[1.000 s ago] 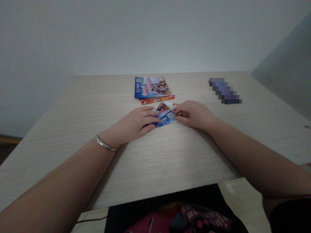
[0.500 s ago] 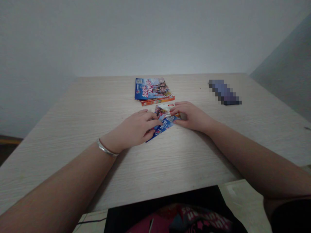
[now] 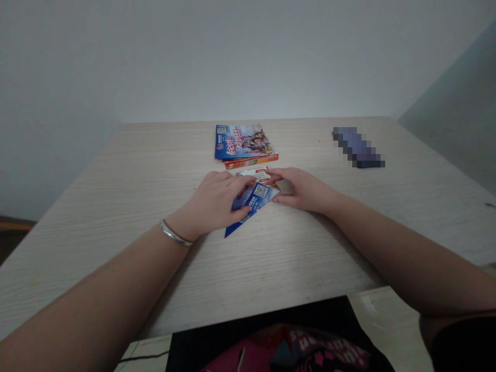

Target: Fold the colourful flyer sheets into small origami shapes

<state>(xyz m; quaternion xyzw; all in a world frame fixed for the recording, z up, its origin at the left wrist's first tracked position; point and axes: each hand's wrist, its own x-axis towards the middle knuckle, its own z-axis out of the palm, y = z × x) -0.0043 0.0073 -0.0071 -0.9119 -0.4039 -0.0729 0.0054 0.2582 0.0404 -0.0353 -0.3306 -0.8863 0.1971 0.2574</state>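
Observation:
A folded leaflet [image 3: 253, 204], printed blue and white with a QR code on its raised flap, is between my two hands at the middle of the table. On its left side my left hand [image 3: 217, 199], with a silver bangle at the wrist, grips it with the thumb on the near face and the fingers behind. My right hand [image 3: 304, 191] pinches the leaflet's right end between thumb and fingers. Parts of the paper are hidden behind my fingers.
Behind the leaflet lies a stack of similar leaflets [image 3: 246, 142] with orange edges showing beneath. A phone-like dark object [image 3: 358, 147], blurred by blocks, rests at the back right. The pale wooden table [image 3: 135, 170] meets a wall at its far edge.
The leaflet's flap has tilted up and shows more of its face and QR code. Its lower left corner has come nearer to me, and my left thumb is spread further from the fingers.

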